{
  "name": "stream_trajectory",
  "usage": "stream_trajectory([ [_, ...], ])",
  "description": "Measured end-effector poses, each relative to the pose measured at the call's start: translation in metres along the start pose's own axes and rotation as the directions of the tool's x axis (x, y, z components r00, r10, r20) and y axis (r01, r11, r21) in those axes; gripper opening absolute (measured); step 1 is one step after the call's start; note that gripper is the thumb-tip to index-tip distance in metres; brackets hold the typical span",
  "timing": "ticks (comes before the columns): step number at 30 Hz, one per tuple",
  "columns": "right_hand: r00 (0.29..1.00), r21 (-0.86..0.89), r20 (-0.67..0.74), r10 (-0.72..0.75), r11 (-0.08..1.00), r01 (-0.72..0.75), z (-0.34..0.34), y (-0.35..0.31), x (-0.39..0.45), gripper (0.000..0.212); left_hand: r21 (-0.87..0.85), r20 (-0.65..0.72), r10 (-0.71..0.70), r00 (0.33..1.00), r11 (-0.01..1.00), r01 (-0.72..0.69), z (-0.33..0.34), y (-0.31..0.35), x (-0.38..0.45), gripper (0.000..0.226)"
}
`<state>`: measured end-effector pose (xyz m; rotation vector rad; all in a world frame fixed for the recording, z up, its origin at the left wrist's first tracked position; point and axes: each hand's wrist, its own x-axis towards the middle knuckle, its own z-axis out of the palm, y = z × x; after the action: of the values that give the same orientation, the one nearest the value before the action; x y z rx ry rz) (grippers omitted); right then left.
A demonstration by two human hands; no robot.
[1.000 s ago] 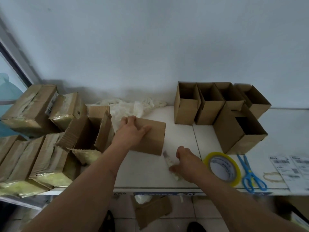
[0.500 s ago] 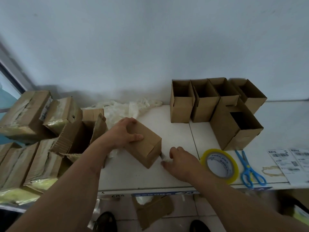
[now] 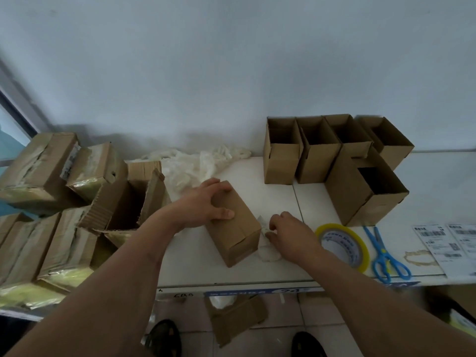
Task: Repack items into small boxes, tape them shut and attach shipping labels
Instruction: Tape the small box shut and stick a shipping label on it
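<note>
On the white tabletop (image 3: 270,269), our left hand (image 3: 206,204) grips a small cardboard box (image 3: 233,224) lying on its side. At its three o'clock, our right hand (image 3: 288,234) pinches a white wrapped item (image 3: 268,255), the tape roll (image 3: 342,247) just beyond.

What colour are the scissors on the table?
Bright blue scissors, seen clearest in the head view, lying right of the tape roll.
</note>
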<state>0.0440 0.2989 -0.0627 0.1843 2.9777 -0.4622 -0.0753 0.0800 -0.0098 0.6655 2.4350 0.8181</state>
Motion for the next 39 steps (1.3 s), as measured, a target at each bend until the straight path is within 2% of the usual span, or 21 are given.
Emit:
stream_trajectory([
  [3,0.993,0.065,-0.107,0.045,0.997,-0.038,-0.029,0.009,-0.013,0.029,0.001,-0.004,-0.017,1.0,1.0,0.017,0.001,0.004,0.001,0.066],
  [5,0.987,0.098,-0.098,0.124,0.989,-0.114,-0.053,0.017,-0.028,0.03,-0.016,-0.008,-0.023,1.0,1.0,0.023,0.004,0.006,0.001,0.066],
  [9,0.956,-0.105,0.138,0.259,0.964,-0.245,-0.081,0.038,-0.059,0.041,-0.057,-0.041,-0.017,0.999,0.998,0.014,0.013,0.009,0.002,0.063],
  [11,0.932,-0.139,0.261,0.252,0.965,-0.222,-0.077,0.045,-0.066,0.035,-0.062,-0.069,-0.007,0.998,0.998,0.003,0.018,0.01,0.002,0.061],
  [13,0.922,-0.112,0.3,0.243,0.969,-0.218,-0.07,0.05,-0.069,0.04,-0.077,-0.096,0.0,0.995,0.997,-0.007,0.022,0.011,0.001,0.059],
  [16,0.883,-0.271,0.368,0.289,0.942,-0.196,-0.063,0.051,-0.068,0.042,-0.092,-0.115,-0.011,0.993,0.996,0.0,0.025,0.011,-0.001,0.061],
  [18,0.877,-0.344,0.387,0.283,0.927,-0.148,-0.062,0.051,-0.067,0.038,-0.095,-0.118,-0.02,0.993,0.995,0.009,0.026,0.01,-0.002,0.063],
  [21,0.904,-0.333,0.358,0.234,0.937,-0.111,-0.075,0.049,-0.069,0.032,-0.12,-0.129,-0.032,0.991,0.993,0.017,0.028,0.01,-0.004,0.065],
  [23,0.925,-0.218,0.329,0.191,0.968,-0.122,-0.092,0.048,-0.071,0.031,-0.119,-0.141,-0.039,0.989,0.993,0.022,0.03,0.01,-0.003,0.066],
  [25,0.943,0.004,0.3,0.146,0.988,-0.155,-0.107,0.047,-0.074,0.03,-0.124,-0.145,-0.045,0.988,0.992,0.027,0.03,0.011,-0.002,0.067],
  [27,0.959,0.248,0.265,0.1,0.954,-0.168,-0.116,0.044,-0.076,0.029,-0.136,-0.148,-0.045,0.988,0.99,0.024,0.03,0.011,-0.002,0.067],
  [29,0.968,0.427,0.241,0.063,0.889,-0.164,-0.12,0.038,-0.077,0.019,-0.154,-0.151,-0.045,0.987,0.988,0.022,0.03,0.012,-0.002,0.067],
  [32,0.98,0.586,0.197,0.014,0.8,-0.129,-0.121,0.03,-0.072,0.01,-0.172,-0.15,-0.05,0.987,0.985,0.024,0.03,0.014,-0.004,0.066],
  [37,0.992,0.838,0.107,-0.066,0.543,-0.054,-0.124,0.009,-0.06,0.013,-0.042,-0.172,-0.041,0.984,0.999,0.034,0.026,0.02,-0.008,0.068],
  [39,0.99,0.903,0.108,-0.091,0.425,-0.059,-0.123,0.002,-0.055,0.019,-0.051,-0.17,-0.045,0.984,0.998,0.037,0.025,0.019,-0.008,0.069],
])
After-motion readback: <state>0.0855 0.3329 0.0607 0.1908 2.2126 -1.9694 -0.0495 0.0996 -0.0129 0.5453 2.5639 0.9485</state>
